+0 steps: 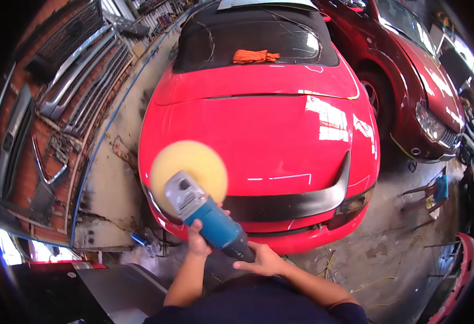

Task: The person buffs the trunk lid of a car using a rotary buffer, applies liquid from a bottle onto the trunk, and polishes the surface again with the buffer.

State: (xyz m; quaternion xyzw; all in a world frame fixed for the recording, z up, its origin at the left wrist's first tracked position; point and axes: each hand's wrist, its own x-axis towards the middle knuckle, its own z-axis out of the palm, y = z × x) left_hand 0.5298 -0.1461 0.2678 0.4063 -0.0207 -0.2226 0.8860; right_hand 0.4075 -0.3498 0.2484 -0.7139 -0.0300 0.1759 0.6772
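Observation:
My left hand (197,241) is closed around the blue body of a car polisher (215,222), close to its silver metal head. Toward the bottom, my right hand (265,260) grips the polisher's dark rear handle. The round yellow buffing pad (207,162) has blurred edges and lies over the left side of the bright red car (237,146). Whether the pad presses on the paint cannot be seen from above. A black spoiler-like strip (285,205) runs across the car, just right of the polisher.
An orange cloth (255,56) lies at the car's dark window. A dark red vehicle (410,92) stands close on the right. Grilles and trim (80,75) line the left side. A small stool (430,195) and a yellow cord (380,282) are at the right.

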